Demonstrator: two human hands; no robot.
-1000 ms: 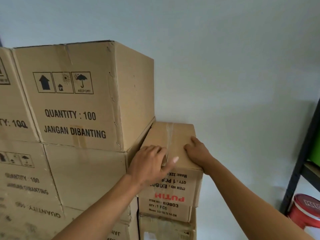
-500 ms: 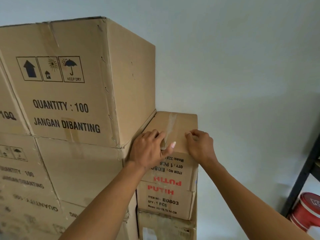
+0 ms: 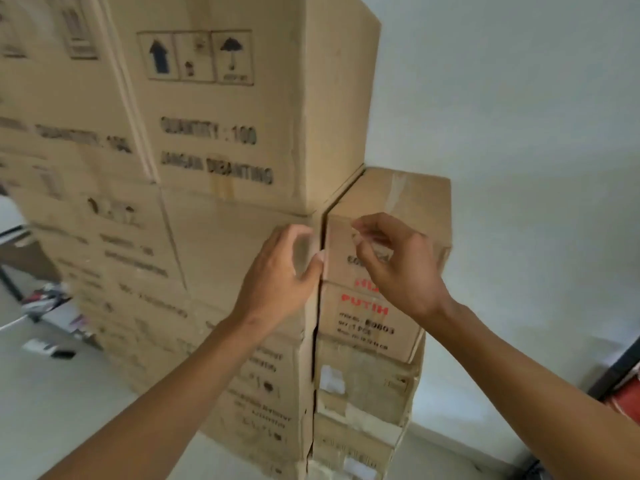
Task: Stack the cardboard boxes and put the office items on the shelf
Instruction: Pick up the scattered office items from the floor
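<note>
A small cardboard box (image 3: pixel 405 199) with tape along its top sits uppermost on a narrow stack, pressed against the tall stack of large "QUANTITY : 100" boxes (image 3: pixel 225 126). Below it lies a box printed with red "PUTIH" (image 3: pixel 367 327). My left hand (image 3: pixel 280 275) hovers at the small box's front left corner, fingers loosely curled, thumb near the edge. My right hand (image 3: pixel 398 268) hangs in front of the box's front face, fingers loosely curled and holding nothing.
A black shelf frame (image 3: pixel 620 368) stands at the far right, with a red container (image 3: pixel 628 393) beside it. Scattered small items (image 3: pixel 48 303) and a dark table leg lie on the floor at left. A pale wall rises behind the boxes.
Both hands have come off the small box's top and drawn back to its front face. The view has tilted down and shifted, showing more of the stacks and floor.
</note>
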